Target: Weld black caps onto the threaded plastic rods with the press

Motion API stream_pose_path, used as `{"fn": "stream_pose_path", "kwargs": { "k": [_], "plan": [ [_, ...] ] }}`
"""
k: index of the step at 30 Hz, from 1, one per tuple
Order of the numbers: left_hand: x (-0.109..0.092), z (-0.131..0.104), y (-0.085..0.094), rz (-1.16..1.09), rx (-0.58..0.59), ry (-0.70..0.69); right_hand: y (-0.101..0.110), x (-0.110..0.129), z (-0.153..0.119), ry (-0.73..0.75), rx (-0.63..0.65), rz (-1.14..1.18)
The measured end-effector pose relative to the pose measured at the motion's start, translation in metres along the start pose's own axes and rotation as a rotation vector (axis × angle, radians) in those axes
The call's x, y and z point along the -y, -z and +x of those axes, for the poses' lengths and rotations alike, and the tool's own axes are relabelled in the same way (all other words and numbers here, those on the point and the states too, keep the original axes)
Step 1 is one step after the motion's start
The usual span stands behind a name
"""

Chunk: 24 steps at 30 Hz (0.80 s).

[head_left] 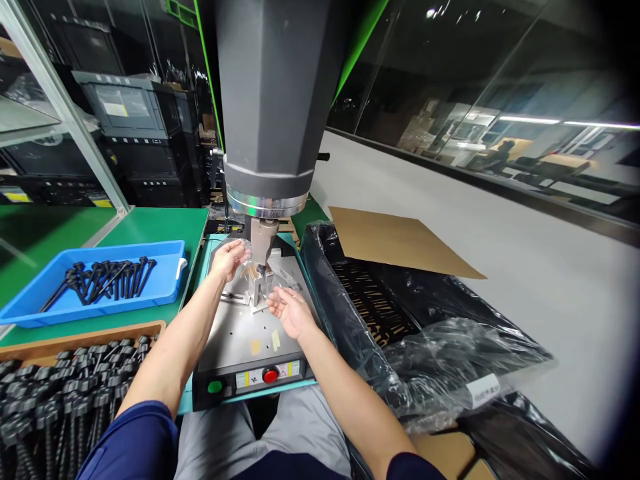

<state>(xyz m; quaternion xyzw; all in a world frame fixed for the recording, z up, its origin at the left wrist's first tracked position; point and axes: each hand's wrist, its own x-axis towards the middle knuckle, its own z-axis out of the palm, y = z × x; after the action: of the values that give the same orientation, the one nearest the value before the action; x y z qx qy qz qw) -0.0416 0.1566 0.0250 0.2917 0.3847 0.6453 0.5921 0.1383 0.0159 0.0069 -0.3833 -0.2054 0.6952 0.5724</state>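
Note:
My left hand (pixel 230 260) is raised at the left of the press's metal tool head (pixel 263 241), its fingers curled together by a clear, see-through piece. Whether the fingers grip that piece I cannot make out. Lower and to the right, my right hand (pixel 291 312) has its fingertips drawn together beside the small metal fixture (pixel 257 291). Clear plastic shows around these fingertips too, and what they hold is too small to name. A dark small part (pixel 261 269) sits at the tip of the tool head, over the fixture.
A blue tray (pixel 175 293) of black stemmed parts and a brown box (pixel 150 327) of similar parts stand at left. Green (pixel 215 387) and red (pixel 271 376) buttons face me. At right, a plastic-lined box (pixel 345 320) holds rows of parts beside cardboard (pixel 400 237).

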Motion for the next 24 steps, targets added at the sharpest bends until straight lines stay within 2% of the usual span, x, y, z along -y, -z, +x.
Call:
{"fn": "stream_pose_path", "kwargs": {
  "k": [4,10,14,16,19,22,24],
  "plan": [
    [0.007,-0.005,0.007,-0.012,-0.046,0.002,0.006,-0.005,-0.004,0.007,-0.002,0.041],
    [0.002,-0.004,0.005,0.001,-0.067,-0.001,0.015,-0.013,-0.015,-0.005,0.015,0.010],
    [0.002,-0.005,0.005,0.021,-0.059,0.013,0.029,-0.027,-0.036,-0.092,0.083,-0.194],
    [0.003,-0.006,0.006,0.027,-0.057,0.020,0.036,-0.031,-0.047,-0.083,0.134,-0.360],
    [0.004,-0.007,0.004,0.035,-0.056,0.019,0.043,-0.025,-0.056,0.125,0.122,-0.647],
    [-0.002,-0.010,0.001,0.052,-0.065,0.024,0.046,-0.006,-0.051,0.493,-0.030,-0.911],
    [-0.008,-0.013,0.000,0.077,-0.086,0.045,0.046,0.006,-0.043,0.673,-0.104,-1.023]
  ]
}}
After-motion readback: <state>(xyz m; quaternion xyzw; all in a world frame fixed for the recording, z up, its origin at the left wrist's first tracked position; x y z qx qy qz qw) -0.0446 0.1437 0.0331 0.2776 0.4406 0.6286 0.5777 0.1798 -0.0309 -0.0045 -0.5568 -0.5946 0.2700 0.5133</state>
